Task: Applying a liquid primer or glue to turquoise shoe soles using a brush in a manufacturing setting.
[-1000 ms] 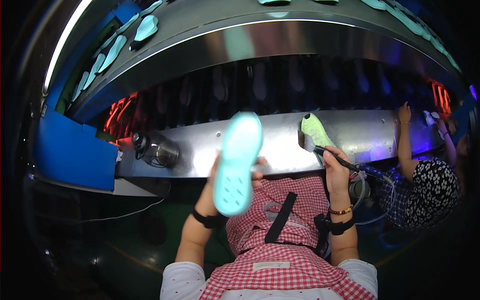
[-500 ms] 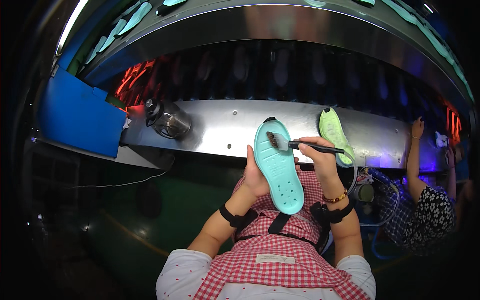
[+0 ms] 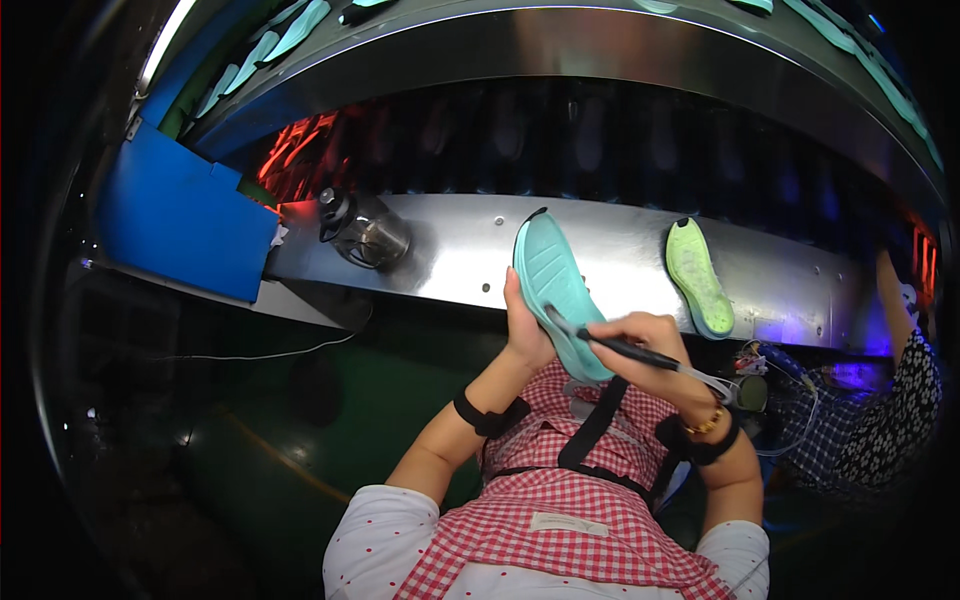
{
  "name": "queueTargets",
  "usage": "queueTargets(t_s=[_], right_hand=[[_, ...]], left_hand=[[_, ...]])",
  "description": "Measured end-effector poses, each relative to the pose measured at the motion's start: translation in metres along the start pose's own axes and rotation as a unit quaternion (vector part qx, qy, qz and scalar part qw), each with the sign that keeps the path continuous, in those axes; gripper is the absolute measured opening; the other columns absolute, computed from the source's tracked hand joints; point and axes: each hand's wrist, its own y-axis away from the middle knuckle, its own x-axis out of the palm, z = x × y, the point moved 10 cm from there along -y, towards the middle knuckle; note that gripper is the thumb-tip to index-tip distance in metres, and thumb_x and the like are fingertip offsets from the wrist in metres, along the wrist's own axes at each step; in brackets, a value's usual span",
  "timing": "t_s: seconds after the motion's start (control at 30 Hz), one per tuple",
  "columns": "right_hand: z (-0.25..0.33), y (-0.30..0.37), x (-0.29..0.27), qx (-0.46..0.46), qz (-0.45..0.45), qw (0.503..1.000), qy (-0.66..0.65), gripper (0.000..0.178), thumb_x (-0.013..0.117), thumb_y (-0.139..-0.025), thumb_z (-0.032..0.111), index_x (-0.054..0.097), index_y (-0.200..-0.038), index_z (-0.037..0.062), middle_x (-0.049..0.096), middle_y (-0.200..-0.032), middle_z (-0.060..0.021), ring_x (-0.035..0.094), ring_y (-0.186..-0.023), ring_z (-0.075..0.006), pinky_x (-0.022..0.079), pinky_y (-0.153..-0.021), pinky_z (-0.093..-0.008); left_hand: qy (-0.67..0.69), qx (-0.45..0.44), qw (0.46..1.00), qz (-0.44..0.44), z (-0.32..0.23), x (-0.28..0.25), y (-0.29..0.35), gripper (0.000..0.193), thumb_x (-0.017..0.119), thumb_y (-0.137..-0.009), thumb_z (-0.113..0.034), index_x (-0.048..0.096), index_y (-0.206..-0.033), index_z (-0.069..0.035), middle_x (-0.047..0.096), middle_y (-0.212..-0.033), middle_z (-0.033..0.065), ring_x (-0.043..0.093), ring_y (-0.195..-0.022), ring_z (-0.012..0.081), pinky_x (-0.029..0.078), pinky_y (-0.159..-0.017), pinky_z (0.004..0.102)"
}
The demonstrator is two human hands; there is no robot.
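A turquoise shoe sole with a black tip is tilted in front of me. My left hand grips its left edge, thumb up along the side. In my right hand is a black-handled brush, with a clear tube running from the handle's rear. The bristles touch the sole's surface around the middle, near its left edge. To the right, a yellow-green sole with a black tip lies on the metal ledge, touched by neither hand.
A dark translucent jug stands on the metal ledge at the left. Beyond the ledge is a conveyor carrying more soles. A blue panel juts out at the left. Another person's arm reaches in from the right.
The brush has moved down the sole from its upper part toward the middle. The turquoise sole is tilted more, and my right hand is lower. The whole view has shifted slightly.
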Motion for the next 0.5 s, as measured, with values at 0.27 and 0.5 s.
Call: queueTargets(t_s=[0.27, 0.5], right_hand=[[0.022, -0.001, -0.034, 0.056, -0.012, 0.973, -0.223, 0.019, 0.063, -0.075, 0.002, 0.063, -0.093, -0.0034, 0.064, -0.078, -0.0094, 0.059, -0.066, -0.0088, 0.047, -0.061, -0.0189], [0.05, -0.002, 0.002, -0.011, 0.112, 0.982, -0.153, 0.02, 0.067, -0.071, 0.006, 0.066, -0.09, 0.0021, 0.065, -0.075, -0.0084, 0.059, -0.067, -0.0083, 0.047, -0.061, -0.0201]], left_hand=[[0.058, -0.084, 0.985, 0.137, -0.002, 0.053, 0.025, 0.086, 0.012, -0.078, -0.071, 0.038, -0.125, -0.004, 0.052, -0.11, 0.0214, 0.054, -0.098, 0.0314, 0.045, -0.085, 0.0432], [0.109, -0.097, 0.965, 0.216, -0.009, 0.084, 0.036, 0.083, 0.008, -0.08, -0.067, 0.039, -0.124, -0.004, 0.051, -0.112, 0.021, 0.054, -0.1, 0.031, 0.045, -0.086, 0.0419]])
